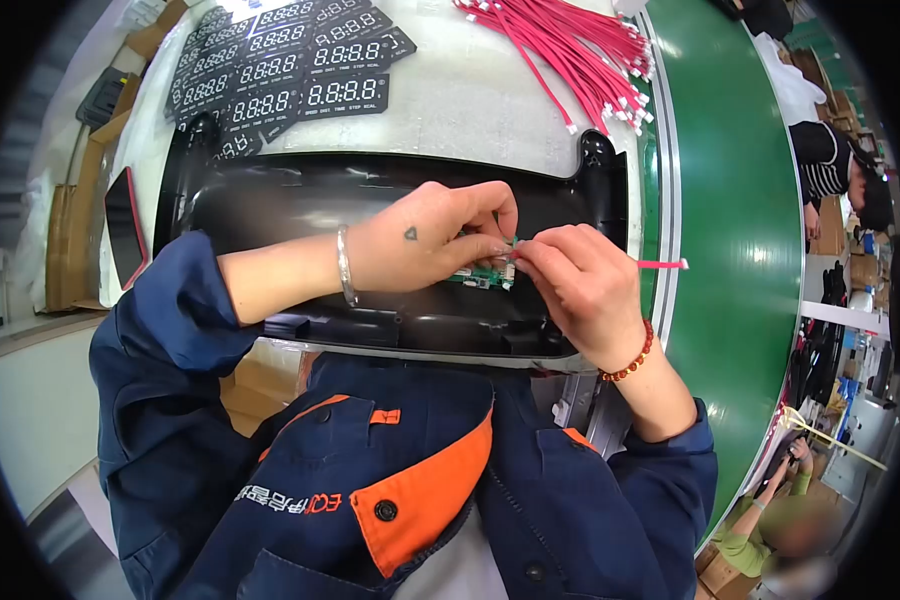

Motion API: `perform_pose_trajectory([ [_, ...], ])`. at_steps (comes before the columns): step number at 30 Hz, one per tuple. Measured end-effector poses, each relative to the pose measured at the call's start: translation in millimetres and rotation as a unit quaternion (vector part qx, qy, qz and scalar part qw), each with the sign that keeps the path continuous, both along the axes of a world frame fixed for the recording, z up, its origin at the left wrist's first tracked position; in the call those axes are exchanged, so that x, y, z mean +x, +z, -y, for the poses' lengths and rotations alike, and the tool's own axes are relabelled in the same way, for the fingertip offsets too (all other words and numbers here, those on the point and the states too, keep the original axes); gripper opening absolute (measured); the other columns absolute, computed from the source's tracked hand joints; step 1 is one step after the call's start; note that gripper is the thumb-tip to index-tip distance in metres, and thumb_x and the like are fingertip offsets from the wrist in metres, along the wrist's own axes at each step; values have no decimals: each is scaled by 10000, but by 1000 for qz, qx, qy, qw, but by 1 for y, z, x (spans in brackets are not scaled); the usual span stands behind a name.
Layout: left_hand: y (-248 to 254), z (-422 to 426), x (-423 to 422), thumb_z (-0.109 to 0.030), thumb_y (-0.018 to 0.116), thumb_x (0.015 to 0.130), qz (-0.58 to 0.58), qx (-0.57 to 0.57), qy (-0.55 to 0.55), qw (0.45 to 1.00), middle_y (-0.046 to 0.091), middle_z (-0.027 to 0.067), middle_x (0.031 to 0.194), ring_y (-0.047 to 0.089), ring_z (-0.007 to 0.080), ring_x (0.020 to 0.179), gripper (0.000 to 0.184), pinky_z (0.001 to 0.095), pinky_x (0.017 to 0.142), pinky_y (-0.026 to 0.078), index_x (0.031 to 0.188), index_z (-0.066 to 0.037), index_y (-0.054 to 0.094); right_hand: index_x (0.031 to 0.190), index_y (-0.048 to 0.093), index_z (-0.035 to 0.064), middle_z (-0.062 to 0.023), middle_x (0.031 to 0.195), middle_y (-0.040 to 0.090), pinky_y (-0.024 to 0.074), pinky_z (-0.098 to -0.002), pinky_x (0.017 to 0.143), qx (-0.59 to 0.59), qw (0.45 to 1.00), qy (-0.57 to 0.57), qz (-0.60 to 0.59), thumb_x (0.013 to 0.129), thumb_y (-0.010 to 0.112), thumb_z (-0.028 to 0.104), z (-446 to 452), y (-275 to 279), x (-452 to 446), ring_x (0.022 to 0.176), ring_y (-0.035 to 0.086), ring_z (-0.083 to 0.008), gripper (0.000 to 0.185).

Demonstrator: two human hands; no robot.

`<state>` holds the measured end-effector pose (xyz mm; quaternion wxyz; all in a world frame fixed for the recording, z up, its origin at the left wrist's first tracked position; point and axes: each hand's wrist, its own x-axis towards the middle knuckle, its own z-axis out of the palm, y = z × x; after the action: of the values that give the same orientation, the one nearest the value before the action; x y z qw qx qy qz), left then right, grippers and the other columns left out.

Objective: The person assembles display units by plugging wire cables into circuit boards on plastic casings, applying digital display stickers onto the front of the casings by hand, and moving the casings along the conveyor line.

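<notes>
A small green circuit board (482,280) shows under my fingers, over a black plastic housing (280,195) laid across the bench. My left hand (420,240) is closed, thumb and fingers pinched at the board's upper edge. My right hand (588,288) pinches the end of a red cable (660,265) against the board's right side. The cable's other end, with a white plug, sticks out to the right past that hand. Fingertips hide the connector, so I cannot tell whether the plug is seated.
Black display panels (270,70) overlap at the back left. A bundle of red cables (580,55) with white plugs lies at the back right. A dark red-edged device (125,228) is at the left. Beyond the green surface (720,200), other people work at the right.
</notes>
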<state>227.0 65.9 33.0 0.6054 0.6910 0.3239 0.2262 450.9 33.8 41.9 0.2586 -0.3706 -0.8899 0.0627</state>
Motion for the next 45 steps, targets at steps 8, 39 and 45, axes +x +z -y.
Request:
perform_pose_trajectory([
  [8,0,-9,-37,-483,833,641,-267,508,-36,818,438,153,1470,486,349,1260,854,470,1042,396,1348,-128,512,858,694,47,-68,793,644,509,-359,592,-117,991,24,61,761,756,74,-1,-1,23,707,638,-261,118],
  [39,34,-35,-64,-390,849,656,-229,431,-19,872,350,153,1545,312,384,1417,878,481,1160,265,1411,-121,489,882,658,8,-101,1070,631,547,-386,822,-20,998,46,35,679,769,134,53,19,-51,1089,594,-298,263],
  [45,120,-66,-134,-172,796,767,-228,411,165,867,502,99,1447,445,269,1355,710,417,1136,325,1410,-97,505,841,643,-18,-126,1024,672,573,-410,784,-20,998,54,-30,649,764,97,70,6,-21,985,671,-317,254],
])
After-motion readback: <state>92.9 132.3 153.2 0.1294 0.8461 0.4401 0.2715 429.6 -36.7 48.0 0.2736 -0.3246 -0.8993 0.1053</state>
